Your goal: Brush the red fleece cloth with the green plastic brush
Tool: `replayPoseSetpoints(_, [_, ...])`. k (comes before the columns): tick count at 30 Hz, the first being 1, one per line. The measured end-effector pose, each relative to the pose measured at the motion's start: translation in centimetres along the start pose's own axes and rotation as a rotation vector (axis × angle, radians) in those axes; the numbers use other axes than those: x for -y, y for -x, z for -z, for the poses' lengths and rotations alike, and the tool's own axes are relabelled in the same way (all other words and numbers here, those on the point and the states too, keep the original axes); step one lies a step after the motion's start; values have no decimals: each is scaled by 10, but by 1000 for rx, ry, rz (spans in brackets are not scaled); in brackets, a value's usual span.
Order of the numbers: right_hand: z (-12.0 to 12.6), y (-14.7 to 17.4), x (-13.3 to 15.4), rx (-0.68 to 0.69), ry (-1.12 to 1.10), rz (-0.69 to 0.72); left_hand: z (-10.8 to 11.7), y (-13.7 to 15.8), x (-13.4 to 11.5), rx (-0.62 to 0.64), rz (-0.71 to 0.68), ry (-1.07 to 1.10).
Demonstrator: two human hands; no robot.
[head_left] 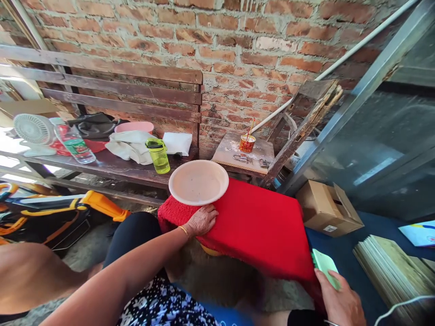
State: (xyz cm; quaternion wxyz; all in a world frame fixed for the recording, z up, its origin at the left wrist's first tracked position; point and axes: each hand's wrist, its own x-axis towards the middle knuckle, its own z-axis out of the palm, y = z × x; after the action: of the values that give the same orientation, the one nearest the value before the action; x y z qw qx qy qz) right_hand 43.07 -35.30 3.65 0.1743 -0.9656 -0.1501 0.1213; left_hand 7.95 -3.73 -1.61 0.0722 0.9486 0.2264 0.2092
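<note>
Off-white basin [199, 180]: on the red-covered desk [261, 226], twelve o'clock from the left hand [202, 221], ten from the right hand [341, 294].
Left hand: palm-down on the desk, loosely open, holding nothing.
Mint-green brush [326, 264]: four o'clock from the left hand.
Right hand: half-closed, gripping the brush.

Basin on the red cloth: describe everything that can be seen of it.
The basin is round and pale pinkish-white, with a smooth, broad rim; it looks like plastic. It stands upright, open side up, on the far left part of the red cloth. Faint specks show inside; whether it holds water, I cannot tell. The left hand lies on the cloth by its near rim; whether they touch is unclear.
</note>
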Motion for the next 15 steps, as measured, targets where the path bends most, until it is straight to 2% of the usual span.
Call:
replayPoseSetpoints(2, [3,4,-4,-51,6,-30,0,0,0,-9,1,1])
replayPoseSetpoints(5, [-7,14,9,-104,-38,73,-1,0,0,-12,7,6])
replayPoseSetpoints(8, [-29,24,37,-169,-116,264,-1,0,-1,-7,17,11])
replayPoseSetpoints(12, [-63,38,79,-164,-200,592,0,0,-1,-4,25,4])
replayPoseSetpoints(15, [-72,35,88,-118,-214,704,0,0,-2,4,39,3])
